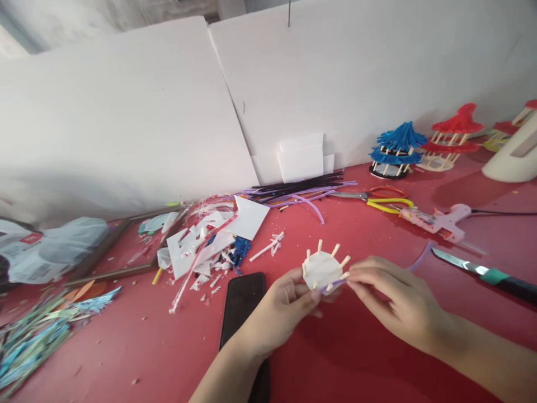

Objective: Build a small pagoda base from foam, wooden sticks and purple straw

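Head view, pegged disc [321, 268], in left grip [287, 305]

Left fingers [307, 302] hold a white pegged disc [321, 271].

2 bare forearms [230, 368], bare left hand [286, 302], bare right hand [403, 298], narrow wrists [445, 331], slim tapering fingers [377, 273]

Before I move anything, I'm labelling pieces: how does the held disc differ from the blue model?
The held disc is roofless; the blue model has two blue tiers. The left hand holds the disc; the model stands on the table. Both have pale sticks.
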